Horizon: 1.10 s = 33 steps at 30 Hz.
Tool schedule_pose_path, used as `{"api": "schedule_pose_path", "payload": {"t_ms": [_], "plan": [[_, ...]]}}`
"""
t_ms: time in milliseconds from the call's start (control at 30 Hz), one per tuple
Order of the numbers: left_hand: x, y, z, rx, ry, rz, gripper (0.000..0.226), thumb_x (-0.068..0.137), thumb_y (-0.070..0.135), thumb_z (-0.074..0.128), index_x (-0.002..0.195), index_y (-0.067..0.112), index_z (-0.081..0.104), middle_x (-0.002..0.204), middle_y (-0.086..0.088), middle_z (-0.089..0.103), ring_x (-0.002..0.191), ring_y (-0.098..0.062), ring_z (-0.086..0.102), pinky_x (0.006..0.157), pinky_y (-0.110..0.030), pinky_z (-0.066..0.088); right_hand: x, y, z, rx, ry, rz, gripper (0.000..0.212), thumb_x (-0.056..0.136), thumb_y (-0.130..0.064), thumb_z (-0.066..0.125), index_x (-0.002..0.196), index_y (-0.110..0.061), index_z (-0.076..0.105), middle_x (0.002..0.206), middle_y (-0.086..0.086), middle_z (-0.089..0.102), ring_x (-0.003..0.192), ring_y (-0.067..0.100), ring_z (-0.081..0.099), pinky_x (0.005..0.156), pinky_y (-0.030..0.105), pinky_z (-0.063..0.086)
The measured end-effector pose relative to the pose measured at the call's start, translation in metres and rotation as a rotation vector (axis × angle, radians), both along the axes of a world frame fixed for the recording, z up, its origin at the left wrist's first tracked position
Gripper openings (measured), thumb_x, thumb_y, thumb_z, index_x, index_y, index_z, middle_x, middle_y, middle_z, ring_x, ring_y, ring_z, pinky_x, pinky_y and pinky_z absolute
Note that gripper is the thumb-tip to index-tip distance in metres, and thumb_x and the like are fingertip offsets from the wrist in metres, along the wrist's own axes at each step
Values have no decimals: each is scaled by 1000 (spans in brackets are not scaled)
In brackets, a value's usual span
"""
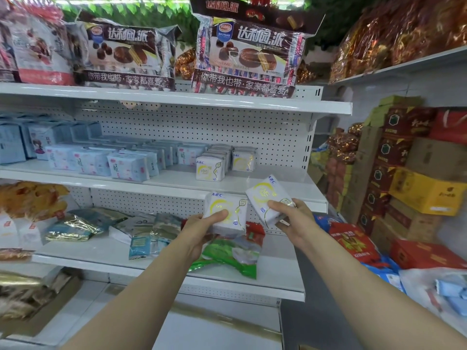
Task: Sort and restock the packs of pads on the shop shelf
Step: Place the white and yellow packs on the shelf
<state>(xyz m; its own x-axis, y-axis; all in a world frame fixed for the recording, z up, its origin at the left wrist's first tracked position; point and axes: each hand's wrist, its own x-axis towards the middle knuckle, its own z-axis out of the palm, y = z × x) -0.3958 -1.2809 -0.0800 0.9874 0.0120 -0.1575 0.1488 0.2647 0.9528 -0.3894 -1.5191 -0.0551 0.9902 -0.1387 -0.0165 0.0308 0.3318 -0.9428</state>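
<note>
Head view: the left hand (202,232) grips 1 white-and-yellow pack (227,213), thumb across its face, and the right hand (293,218) grips a second pack (267,198), tilted. Both are held just below the middle shelf (265,183) with labels facing up, probably to match them against the same-brand rows (209,169) standing there. The blue packs (129,168) are grouped apart, further left.

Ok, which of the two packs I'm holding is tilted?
The right pack, in your right hand: it leans sideways; the left pack, in your left hand, is upright.
</note>
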Motion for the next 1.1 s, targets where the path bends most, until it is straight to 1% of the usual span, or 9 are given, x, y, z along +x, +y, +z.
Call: {"api": "schedule_pose_path", "payload": {"t_ms": [67, 133, 233, 367, 500, 667, 833, 933, 1100], "plan": [[-2, 0, -1, -49, 9, -4, 54, 70, 25, 87, 113, 0, 67, 99, -11, 76, 86, -19, 71, 73, -27, 57, -3, -1, 1, 1, -3, -2, 49, 79, -3, 82, 119, -9, 55, 117, 14, 69, 97, 24, 69, 79, 39, 58], [-3, 0, -3, -102, 16, -16, 82, 60, 30, 92, 129, 1, 58, 117, -12, 71, 98, -21, 71, 74, -30, 60, -6, -2, 1, 4, -3, -5, 45, 78, -3, 82, 113, -12, 55, 115, 13, 70, 98, 24, 69, 84, 42, 58], [-3, -1, -5, -169, 18, -27, 108, 58, 28, 97, 149, 22, 39, 134, -7, 61, 105, -25, 70, 79, -39, 61, -10, -7, 2, -20, 1, -17, 48, 77, -4, 84, 114, -13, 55, 117, 13, 70, 106, 26, 68, 94, 47, 56], [-7, -4, 0, -120, -19, -28, 65, 76, 17, 85, 131, 27, 51, 122, -5, 68, 100, -24, 70, 75, -39, 61, -14, -14, 4, -55, 8, -29, 48, 76, -7, 85, 114, -15, 56, 115, 10, 70, 102, 23, 67, 98, 49, 55], [-7, -4, 7, -49, -38, -24, 60, 74, 14, 86, 122, 25, 51, 117, -4, 68, 101, -27, 69, 75, -45, 60, -16, -21, 6, -50, 9, -34, 49, 76, -7, 85, 114, -15, 56, 116, 11, 70, 100, 22, 67, 85, 41, 57], [2, -4, 23, 162, -98, -110, 76, 51, 38, 95, 116, 10, 69, 102, -12, 77, 92, -29, 71, 79, -42, 59, -11, -28, 15, -45, -7, -37, 46, 76, -7, 85, 110, -16, 56, 116, 12, 70, 104, 24, 66, 93, 46, 56], [25, -3, 43, 272, -120, -178, 68, 63, 49, 85, 115, 9, 68, 106, -8, 76, 93, -22, 73, 75, -34, 59, 0, -33, 28, -45, -18, -59, 52, 75, -9, 86, 118, -11, 58, 120, 14, 71, 108, 26, 68, 79, 39, 57], [51, -3, 57, 360, -97, -205, 57, 75, 41, 84, 116, 7, 65, 101, -7, 77, 90, -21, 73, 70, -32, 59, 8, -34, 40, -56, -40, -83, 46, 77, -7, 84, 114, -13, 57, 114, 11, 72, 101, 24, 69, 73, 35, 56], [110, -2, 90, 559, -100, -337, 52, 74, 28, 89, 114, 11, 60, 110, -8, 73, 99, -21, 71, 82, -39, 62, 39, -35, 59, -121, -93, -105, 49, 79, 0, 82, 116, -13, 52, 110, 8, 68, 88, 19, 69, 68, 33, 58]]}}
